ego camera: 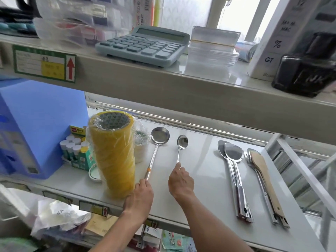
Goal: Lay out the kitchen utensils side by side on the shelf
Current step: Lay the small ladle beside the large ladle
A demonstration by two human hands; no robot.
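Observation:
On the white shelf [205, 171] lie two steel ladles side by side. The large ladle [158, 140] has its bowl at the back, and my left hand [140, 197] grips the end of its handle. To its right lies the small ladle [182, 142], its handle end pinched by my right hand [181, 182]. Further right, two steel spatulas [233, 157] are stacked one on the other. At the far right a wooden spatula [261, 166] rests on top of a steel utensil [254, 153], partly hiding it.
A tall yellow stack of tape rolls [113, 153] stands just left of the large ladle. Glue sticks [74, 148] and a blue box [34, 124] fill the shelf's left end. The upper shelf holds a calculator [143, 45] and an ink bottle [305, 70].

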